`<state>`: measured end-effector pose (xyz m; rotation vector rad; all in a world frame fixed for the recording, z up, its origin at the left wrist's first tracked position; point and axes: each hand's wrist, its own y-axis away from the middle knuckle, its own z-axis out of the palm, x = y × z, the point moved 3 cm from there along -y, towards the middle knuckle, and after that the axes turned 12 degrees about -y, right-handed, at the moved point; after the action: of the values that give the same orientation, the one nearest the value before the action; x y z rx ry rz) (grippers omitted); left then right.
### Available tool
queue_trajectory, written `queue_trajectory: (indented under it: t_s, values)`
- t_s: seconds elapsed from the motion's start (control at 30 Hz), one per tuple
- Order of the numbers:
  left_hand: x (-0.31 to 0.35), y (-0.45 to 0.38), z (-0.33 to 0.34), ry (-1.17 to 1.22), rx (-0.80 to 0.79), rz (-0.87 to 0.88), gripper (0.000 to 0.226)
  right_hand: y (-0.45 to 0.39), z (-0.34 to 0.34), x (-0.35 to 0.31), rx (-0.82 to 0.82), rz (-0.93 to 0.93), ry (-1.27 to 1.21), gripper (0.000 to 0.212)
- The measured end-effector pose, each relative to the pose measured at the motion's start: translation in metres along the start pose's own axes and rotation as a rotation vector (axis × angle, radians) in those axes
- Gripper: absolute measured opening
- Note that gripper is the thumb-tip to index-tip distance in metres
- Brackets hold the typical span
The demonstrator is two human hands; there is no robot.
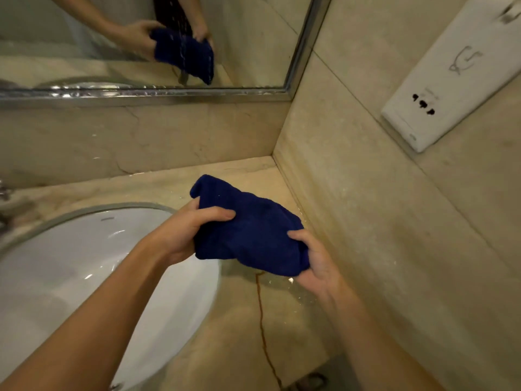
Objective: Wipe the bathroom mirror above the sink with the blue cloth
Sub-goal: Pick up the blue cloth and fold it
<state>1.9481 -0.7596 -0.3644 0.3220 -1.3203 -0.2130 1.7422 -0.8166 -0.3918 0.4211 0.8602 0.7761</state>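
Two hands, left hand (pixel 180 235) and right hand (pixel 318 263), gripped a bunched blue cloth (pixel 248 230) above the apparently wet counter (pixel 242 320), below the mirror (pixel 84 52).

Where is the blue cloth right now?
In the head view, the blue cloth sits mid-frame, held up between the left hand and right hand, above the counter just right of the sink.

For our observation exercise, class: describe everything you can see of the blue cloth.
The blue cloth is dark navy, soft and fuzzy like terry or microfibre, bunched into a thick crumpled wad. It is held in the air above the counter, right of the sink, clear of the mirror. The left hand grips its left edge, the right hand its lower right corner. Its reflection shows in the mirror.
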Motion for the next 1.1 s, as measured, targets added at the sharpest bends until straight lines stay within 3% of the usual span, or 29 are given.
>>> queue_trajectory:
  t_s: [0.13,0.27,0.33,0.43,0.53,0.63,0.7,0.77,0.83,0.9,0.93,1.03,1.1]
  values:
    - [-0.004,0.018,-0.002,-0.051,0.046,0.042,0.04,0.021,0.0,0.022,-0.082,-0.009,-0.129,0.023]
    - [-0.006,0.038,-0.003,-0.155,0.08,0.034,0.041,0.036,0.004,0.033,-0.128,0.01,0.071,0.034]
    - [-0.012,0.05,-0.004,-0.255,0.097,0.0,0.033,0.042,0.002,0.038,-0.119,-0.058,0.112,0.044]
    - [-0.027,0.072,0.0,-0.234,0.132,-0.014,0.026,0.06,-0.004,0.046,-0.028,-0.23,0.107,0.041]
    - [-0.047,0.095,0.009,-0.123,0.279,0.006,0.028,0.08,-0.008,0.059,0.035,-0.276,0.143,0.029]
    - [-0.06,0.121,0.017,-0.412,0.548,0.113,0.028,0.098,-0.018,0.073,0.111,-0.171,0.149,0.025]
    - [-0.068,0.139,0.028,-0.43,0.56,0.191,0.019,0.108,-0.027,0.083,0.121,-0.13,0.158,0.027]
    - [-0.079,0.155,0.042,-0.29,0.506,0.214,0.015,0.119,-0.037,0.095,0.075,-0.153,0.163,0.034]
    - [-0.089,0.17,0.05,-0.273,0.551,0.204,0.015,0.131,-0.047,0.102,0.0,-0.213,0.188,0.059]
    - [-0.099,0.182,0.057,-0.316,0.605,0.155,0.017,0.144,-0.059,0.11,-0.088,-0.24,0.308,0.088]
    - [-0.104,0.187,0.06,-0.335,0.613,0.134,0.017,0.15,-0.064,0.114,-0.114,-0.24,0.392,0.088]
    - [-0.115,0.196,0.069,-0.373,0.585,0.108,0.017,0.158,-0.075,0.118,-0.094,-0.237,0.655,0.061]
    - [-0.122,0.198,0.069,-0.374,0.572,0.095,0.018,0.161,-0.083,0.119,-0.08,-0.182,0.728,0.068]
